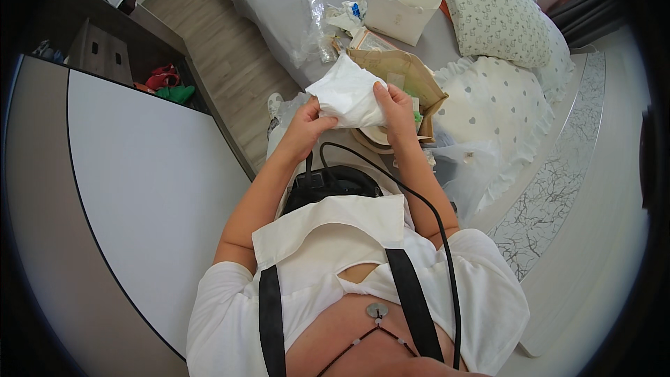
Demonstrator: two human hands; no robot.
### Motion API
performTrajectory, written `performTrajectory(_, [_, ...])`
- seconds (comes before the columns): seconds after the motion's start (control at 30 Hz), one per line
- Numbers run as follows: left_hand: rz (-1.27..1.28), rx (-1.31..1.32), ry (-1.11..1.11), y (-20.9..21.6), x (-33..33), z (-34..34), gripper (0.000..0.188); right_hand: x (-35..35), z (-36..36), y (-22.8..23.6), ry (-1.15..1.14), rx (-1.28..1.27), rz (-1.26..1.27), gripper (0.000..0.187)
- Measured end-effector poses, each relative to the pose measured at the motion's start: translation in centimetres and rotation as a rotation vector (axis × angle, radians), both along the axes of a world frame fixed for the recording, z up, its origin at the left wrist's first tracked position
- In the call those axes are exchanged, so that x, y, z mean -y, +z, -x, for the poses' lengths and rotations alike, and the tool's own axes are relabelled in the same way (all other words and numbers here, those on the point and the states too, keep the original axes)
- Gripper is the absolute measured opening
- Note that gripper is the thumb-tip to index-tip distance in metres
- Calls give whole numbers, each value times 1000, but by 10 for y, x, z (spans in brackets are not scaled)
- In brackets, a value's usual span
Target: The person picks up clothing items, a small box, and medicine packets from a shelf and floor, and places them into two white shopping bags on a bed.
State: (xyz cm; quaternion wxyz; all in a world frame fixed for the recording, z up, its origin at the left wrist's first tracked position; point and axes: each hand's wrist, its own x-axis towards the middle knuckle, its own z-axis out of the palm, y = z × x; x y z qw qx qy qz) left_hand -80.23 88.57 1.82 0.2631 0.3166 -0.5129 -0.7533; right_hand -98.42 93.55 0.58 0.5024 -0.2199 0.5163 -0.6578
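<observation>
Both hands hold a white, soft, creased piece (347,94) between them, which looks like a folded cloth; its exact kind I cannot tell. My left hand (305,129) grips its lower left corner, with the thumb lying along the bottom edge. On the other side, my right hand (396,113) pinches the right edge, thumb on top and fingers behind. Just beyond and partly under the cloth stands an open brown paper bag (434,84) with several small items inside, mostly hidden by the cloth and my right hand.
Across the grey bed (272,0) lie a white paper bag (401,10), clear crumpled plastic (316,14), a patterned pillow (492,14) and a heart-dotted ruffled cushion (488,101). Right of my arm is a translucent plastic bag (471,167). A black cable (426,202) crosses my front. At left stands a cabinet (146,188).
</observation>
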Motion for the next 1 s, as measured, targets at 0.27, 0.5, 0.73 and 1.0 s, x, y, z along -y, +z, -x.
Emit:
performTrajectory(0.27, [-269,134,98,29,0,10,47,-8,-13,8,-147,-503,188,24])
performTrajectory(0.5, [-83,254,89,14,1,3,34,-4,-9,20,67,-358,79,31])
performTrajectory(0.73, [350,40,8,14,-5,7,34,2,0,9,58,83,-32,30])
performTrajectory(1.0, [409,124,164,4,-6,6,31,5,-10,1,-74,83,28,30])
